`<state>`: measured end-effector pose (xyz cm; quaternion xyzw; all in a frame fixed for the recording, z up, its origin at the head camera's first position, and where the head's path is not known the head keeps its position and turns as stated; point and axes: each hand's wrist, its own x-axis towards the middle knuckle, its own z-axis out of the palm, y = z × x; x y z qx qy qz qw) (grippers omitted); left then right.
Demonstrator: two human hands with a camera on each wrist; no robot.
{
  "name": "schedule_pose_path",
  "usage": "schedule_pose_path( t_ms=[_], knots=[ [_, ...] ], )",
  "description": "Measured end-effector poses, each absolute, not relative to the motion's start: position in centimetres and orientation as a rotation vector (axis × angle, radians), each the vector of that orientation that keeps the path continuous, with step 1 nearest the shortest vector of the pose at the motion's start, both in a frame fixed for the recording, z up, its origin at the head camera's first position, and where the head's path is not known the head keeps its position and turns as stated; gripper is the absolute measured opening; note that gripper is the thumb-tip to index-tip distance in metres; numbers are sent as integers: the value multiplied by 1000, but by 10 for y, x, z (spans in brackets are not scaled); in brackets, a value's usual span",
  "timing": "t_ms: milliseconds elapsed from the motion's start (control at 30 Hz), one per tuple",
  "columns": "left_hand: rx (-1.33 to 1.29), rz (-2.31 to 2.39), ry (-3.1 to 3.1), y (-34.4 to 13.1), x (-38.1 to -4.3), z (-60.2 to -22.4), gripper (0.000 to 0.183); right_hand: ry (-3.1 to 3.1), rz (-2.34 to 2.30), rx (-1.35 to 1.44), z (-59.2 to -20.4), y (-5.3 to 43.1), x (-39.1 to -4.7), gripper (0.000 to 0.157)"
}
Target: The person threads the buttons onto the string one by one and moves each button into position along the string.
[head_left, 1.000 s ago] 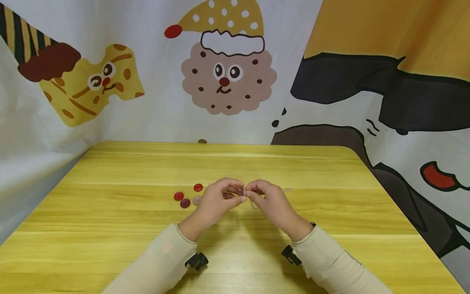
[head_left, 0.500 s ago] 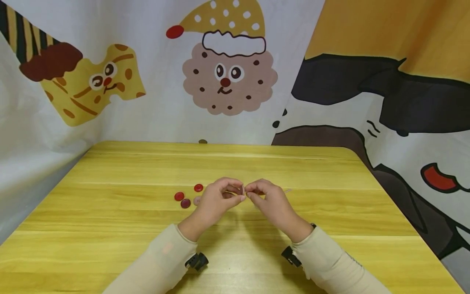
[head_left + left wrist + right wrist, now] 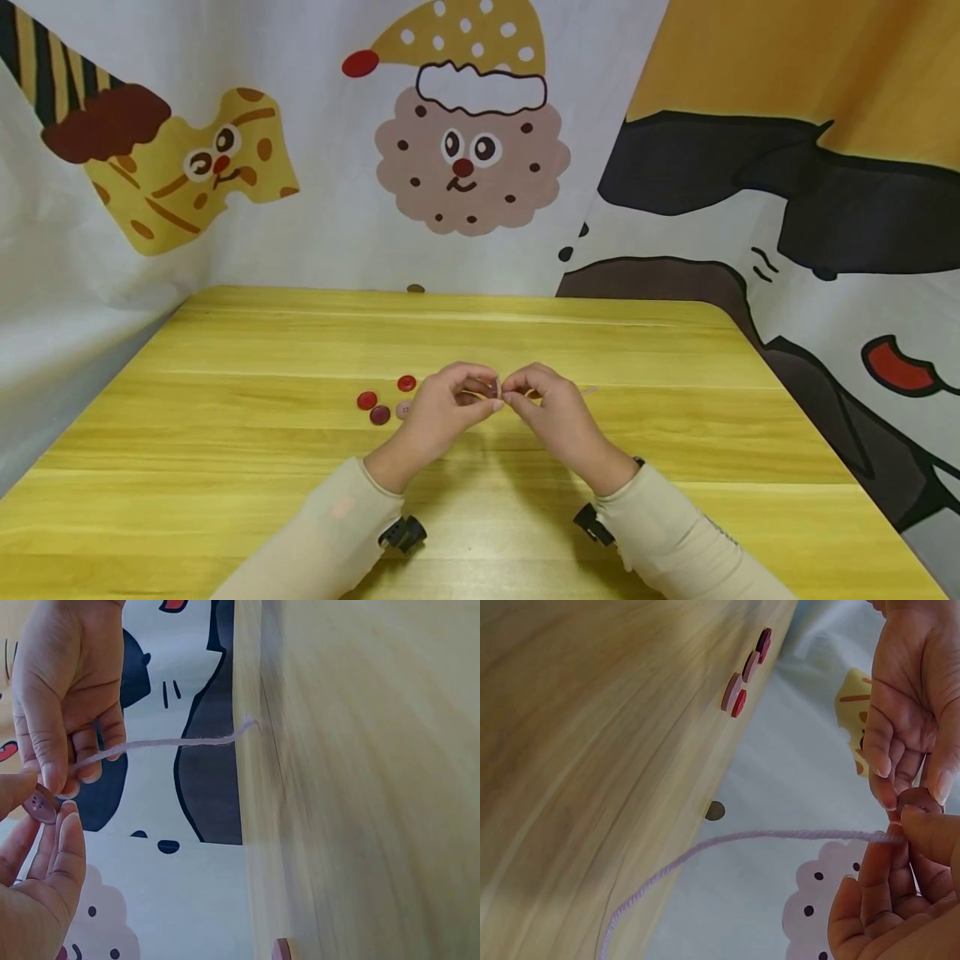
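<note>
Between thumb and fingertips, my left hand [image 3: 448, 406] pinches a mauve button [image 3: 41, 805] by its rim, standing on edge with its holes showing in the left wrist view. My right hand [image 3: 561, 408] meets it just to the right, thumb and finger pinching a pale lilac yarn [image 3: 780, 834] close against the button. A length of yarn trails away from the right fingers. Whether its tip is inside a hole is hidden by the fingertips. Left of my left hand lie a red button [image 3: 367, 401], another red button [image 3: 407, 383], a maroon button [image 3: 380, 415] and a partly covered pink button [image 3: 403, 409].
Both hands are above a yellow wood-grain table [image 3: 480, 333]. Behind it hangs a printed cloth [image 3: 315, 242] with cartoon figures. Dark wrist devices [image 3: 403, 533] sit at both sleeve cuffs.
The yarn loop that hung below my right hand a second ago no longer shows in the head view. My right fingers have shifted slightly at the button; the left hand stays about in place.
</note>
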<state>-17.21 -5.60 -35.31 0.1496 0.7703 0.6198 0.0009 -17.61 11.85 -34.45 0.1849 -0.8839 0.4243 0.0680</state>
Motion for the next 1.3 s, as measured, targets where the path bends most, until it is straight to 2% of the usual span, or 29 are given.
schedule_pose_path(
  t_ms=[633,1100,1300],
  knots=[
    [432,1930,2441,-55,-173,-352,26,-2639,1277,647,-345,122,-175,11],
    [439,1906,2461,-55,-172,-352,27,-2693,1293,524,-343,122,-174,6],
    [434,1898,2468,-55,-171,-351,27,-2675,1267,573,-343,122,-175,5]
  ],
)
